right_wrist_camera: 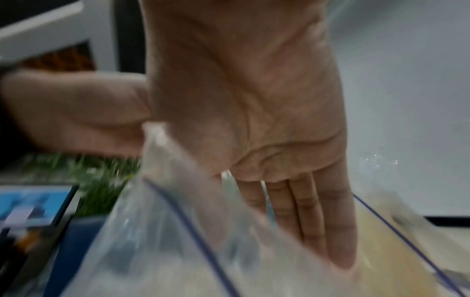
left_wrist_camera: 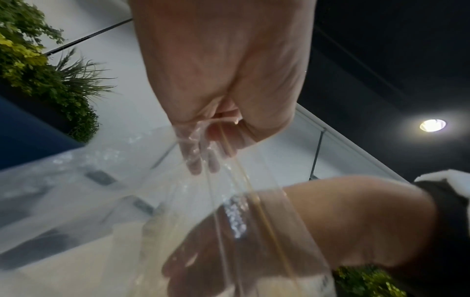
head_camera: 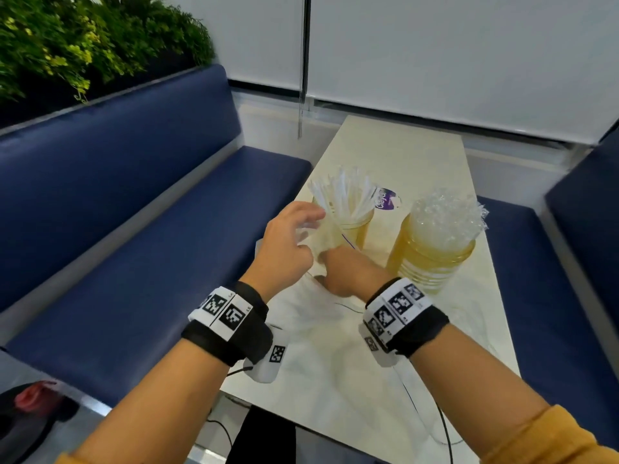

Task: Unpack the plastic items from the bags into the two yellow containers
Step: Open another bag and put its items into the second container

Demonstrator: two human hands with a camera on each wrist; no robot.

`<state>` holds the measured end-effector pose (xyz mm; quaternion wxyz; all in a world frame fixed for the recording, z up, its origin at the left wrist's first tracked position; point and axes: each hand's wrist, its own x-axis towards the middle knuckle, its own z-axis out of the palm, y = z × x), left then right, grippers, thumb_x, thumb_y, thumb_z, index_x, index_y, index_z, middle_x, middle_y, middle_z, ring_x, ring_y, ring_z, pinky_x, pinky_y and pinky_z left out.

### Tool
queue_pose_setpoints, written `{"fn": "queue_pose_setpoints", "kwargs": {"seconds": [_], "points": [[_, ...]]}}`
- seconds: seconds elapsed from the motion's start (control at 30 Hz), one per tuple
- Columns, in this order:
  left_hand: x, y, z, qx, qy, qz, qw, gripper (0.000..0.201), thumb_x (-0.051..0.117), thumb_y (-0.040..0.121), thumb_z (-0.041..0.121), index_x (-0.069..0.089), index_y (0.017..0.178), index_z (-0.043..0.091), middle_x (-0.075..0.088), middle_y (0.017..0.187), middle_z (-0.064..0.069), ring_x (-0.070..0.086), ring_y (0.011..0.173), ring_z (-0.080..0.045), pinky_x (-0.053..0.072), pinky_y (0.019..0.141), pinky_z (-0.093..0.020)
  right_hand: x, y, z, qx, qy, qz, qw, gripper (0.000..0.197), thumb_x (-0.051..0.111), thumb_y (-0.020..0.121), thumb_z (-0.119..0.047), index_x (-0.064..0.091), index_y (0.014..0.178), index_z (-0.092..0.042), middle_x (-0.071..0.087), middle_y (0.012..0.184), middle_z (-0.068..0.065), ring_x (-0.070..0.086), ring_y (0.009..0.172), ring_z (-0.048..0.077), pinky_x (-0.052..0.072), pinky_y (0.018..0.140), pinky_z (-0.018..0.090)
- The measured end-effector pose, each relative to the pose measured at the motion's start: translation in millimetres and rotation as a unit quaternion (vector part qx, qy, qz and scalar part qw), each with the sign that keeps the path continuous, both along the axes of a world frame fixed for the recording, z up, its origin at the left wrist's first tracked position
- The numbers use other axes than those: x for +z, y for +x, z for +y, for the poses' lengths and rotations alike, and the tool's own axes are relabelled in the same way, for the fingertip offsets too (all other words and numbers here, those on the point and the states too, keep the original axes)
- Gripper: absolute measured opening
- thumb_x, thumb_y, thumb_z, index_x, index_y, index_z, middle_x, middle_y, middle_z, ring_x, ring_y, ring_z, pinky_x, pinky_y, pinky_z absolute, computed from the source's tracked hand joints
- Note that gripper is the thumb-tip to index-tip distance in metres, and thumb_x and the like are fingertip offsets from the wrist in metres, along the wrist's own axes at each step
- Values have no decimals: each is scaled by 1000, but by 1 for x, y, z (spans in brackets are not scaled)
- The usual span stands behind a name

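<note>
Two yellow containers stand on the pale table (head_camera: 395,155). The left container (head_camera: 360,229) holds a fan of white plastic sticks (head_camera: 341,195). The right container (head_camera: 432,256) is heaped with clear plastic items (head_camera: 442,209). In front of the left container, a clear zip bag (head_camera: 323,237) (left_wrist_camera: 152,211) (right_wrist_camera: 178,231) with a blue seal line is held up. My left hand (head_camera: 288,249) (left_wrist_camera: 211,128) pinches the bag's rim. My right hand (head_camera: 345,272) (right_wrist_camera: 292,211) reaches into the bag's mouth with straight fingers. What lies deeper in the bag is blurred.
A round purple-and-white label (head_camera: 388,199) lies behind the left container. More crumpled clear plastic (head_camera: 321,313) lies on the table under my wrists. Blue benches (head_camera: 134,212) flank the table on both sides, and a plant (head_camera: 83,38) stands behind the left bench.
</note>
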<state>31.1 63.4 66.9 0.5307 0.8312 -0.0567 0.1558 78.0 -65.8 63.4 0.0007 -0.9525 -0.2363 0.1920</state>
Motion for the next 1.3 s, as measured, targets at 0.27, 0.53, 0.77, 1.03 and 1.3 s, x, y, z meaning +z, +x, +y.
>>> {"fn": "queue_pose_setpoints", "kwargs": {"seconds": [0.27,0.53,0.77,1.03,1.3], "points": [[-10,-15,-6,-44,59,2,997,76,31,71,-29,63,130,6,54,139,0,59,122,-17,48,108,-31,-42,-6,-9,-6,-66,46,997,49,46,103,-43,49,138,-9,57,135,14,57,119,33,47,86,37],[-18,-22,-7,-56,90,-23,994,54,57,76,2,63,128,14,56,135,6,59,120,-10,46,102,-19,-22,-10,-14,-45,-21,69,996,44,47,104,-22,43,146,-7,49,142,15,59,119,32,52,95,38],[-29,-18,-15,-32,148,3,989,73,93,66,36,60,130,25,53,133,15,52,121,-3,46,104,-23,47,-27,-14,-11,0,-39,999,36,56,101,-14,54,136,-5,56,135,12,57,123,26,46,96,32],[-40,-5,-24,58,127,-5,990,40,83,80,35,65,113,19,60,110,10,58,93,-8,48,78,-17,92,-33,-18,-17,91,-44,995,24,55,98,-13,64,118,-1,66,115,16,65,105,32,51,83,35],[-32,9,-11,93,67,-4,993,18,65,96,24,68,112,16,72,99,2,67,87,-14,57,73,-27,70,-25,-16,-72,460,-24,884,58,79,77,-52,56,122,-23,66,99,-11,66,88,8,57,77,22]]}}
